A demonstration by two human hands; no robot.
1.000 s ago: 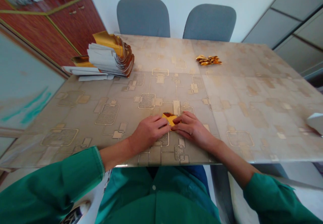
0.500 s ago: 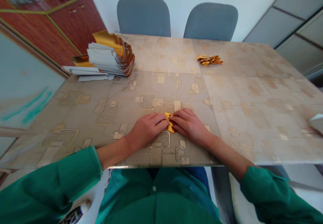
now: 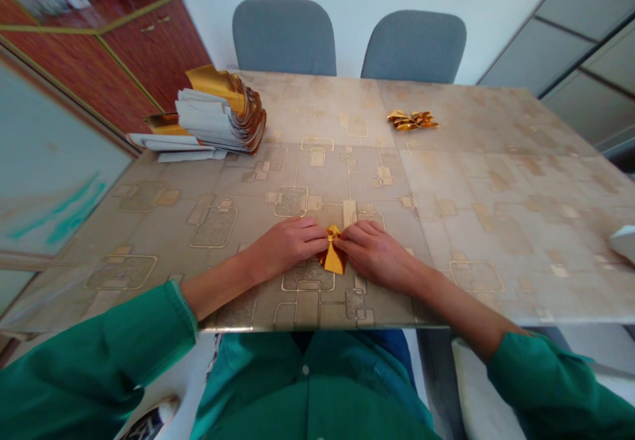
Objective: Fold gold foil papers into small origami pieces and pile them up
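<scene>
A small piece of folded gold foil paper (image 3: 335, 260) is between my hands near the table's front edge, pinched narrow in the middle and flaring wider toward me. My left hand (image 3: 292, 241) grips its left side with fingers pressed together. From the right, my right hand (image 3: 373, 248) pinches it with thumb and fingers. The fingertips cover part of the folds. Farther back on the right lies a cluster of folded gold paper pieces (image 3: 413, 120). At the back left stands a thick stack of gold and white paper sheets (image 3: 218, 119), bent over on itself.
The table (image 3: 461, 195) wears a beige cloth patterned with rectangles. Two grey chairs (image 3: 284, 38) stand behind it against the wall. A red-brown wooden cabinet (image 3: 153, 49) is at the left. Something white (image 3: 624, 241) sits at the right edge.
The gold paper has turned from a flat, slanted strip into a pinched shape with a wide lower flap toward me. Both hands still hold it, shifted slightly.
</scene>
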